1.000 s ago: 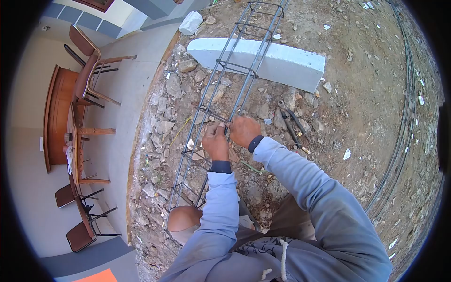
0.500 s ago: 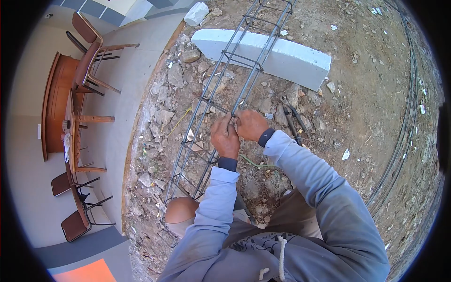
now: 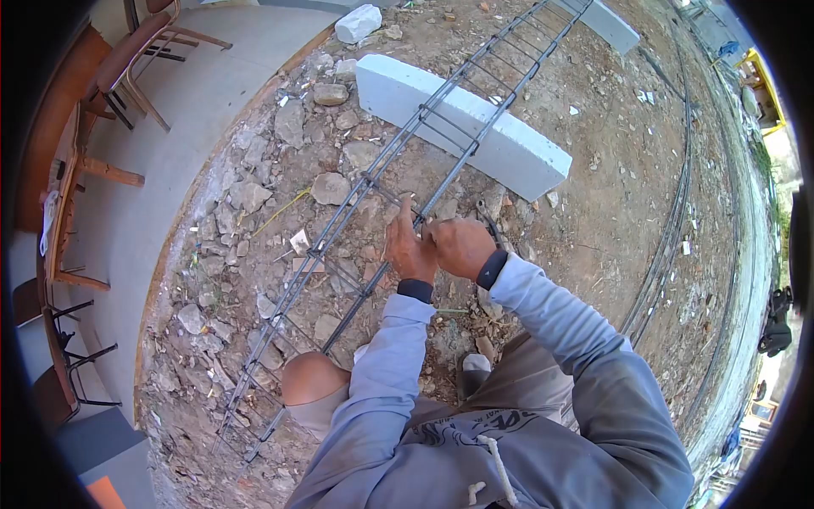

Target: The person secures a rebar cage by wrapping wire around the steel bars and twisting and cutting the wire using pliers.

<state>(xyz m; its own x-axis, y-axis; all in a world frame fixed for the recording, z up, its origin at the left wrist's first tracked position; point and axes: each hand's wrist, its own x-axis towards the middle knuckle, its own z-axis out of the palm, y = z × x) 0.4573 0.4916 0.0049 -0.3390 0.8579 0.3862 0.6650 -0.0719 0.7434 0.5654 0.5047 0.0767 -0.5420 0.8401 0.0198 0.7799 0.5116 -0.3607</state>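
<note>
Both my hands meet at the right-hand bar of a long rebar cage (image 3: 466, 146), which runs diagonally from lower left to upper right. My left hand (image 3: 409, 242) has its index finger raised beside the bar, near a cross tie. Against it, my right hand (image 3: 462, 246) is closed with the fingers curled; whatever it pinches is too small and hidden to name. Under the cage lies a pale grey block (image 3: 509, 144). The pliers-like tool (image 3: 489, 222) on the ground is mostly hidden behind my right hand.
Rubble and a white stone (image 3: 358, 24) lie left of the cage. Chairs (image 3: 140, 55) and a wooden table (image 3: 72, 182) stand on the paved floor at left. Long thin bars (image 3: 670, 237) lie on the dirt at right. A second block (image 3: 604, 24) is at the top.
The view has turned, so the cage slants more and more ground shows at right. Both hands stay together at the bar, and my left index finger now points up.
</note>
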